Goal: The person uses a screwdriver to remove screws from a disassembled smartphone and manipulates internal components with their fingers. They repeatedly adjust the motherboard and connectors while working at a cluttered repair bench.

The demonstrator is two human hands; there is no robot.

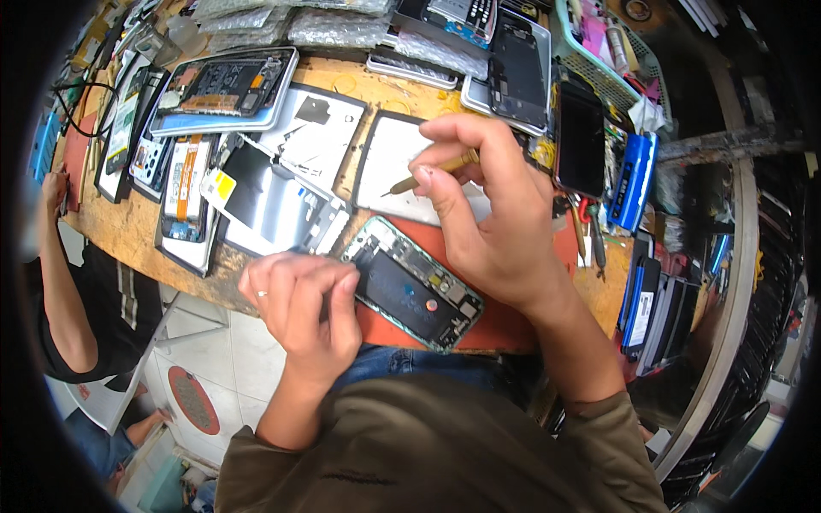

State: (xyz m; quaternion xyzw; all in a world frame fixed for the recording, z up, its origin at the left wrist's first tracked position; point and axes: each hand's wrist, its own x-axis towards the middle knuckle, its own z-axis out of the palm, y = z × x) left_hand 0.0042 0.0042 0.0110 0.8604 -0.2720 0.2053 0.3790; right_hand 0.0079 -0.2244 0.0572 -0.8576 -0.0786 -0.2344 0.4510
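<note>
An opened phone body [415, 286] with a green rim lies slanted on a red-orange mat [547, 248], its inner parts and a dark battery area bare. Above it, my right hand [492, 205] grips a slim brass-coloured screwdriver [432, 173] between thumb and fingers. The tip points left over a white pad [389, 158] with a dark border, apart from the phone. At the phone's left edge is my left hand [304, 308], somewhat blurred. Its fingers are curled and the thumb presses toward the forefinger; whatever may be pinched there is hidden.
A detached screen panel [265, 197] lies left of the phone. Opened devices [231, 85] and bubble-wrapped packs [338, 26] crowd the back. At right are a dark phone [579, 137], a blue tool [634, 181] and a green basket [569, 38]. Another person's arm [64, 291] rests at far left.
</note>
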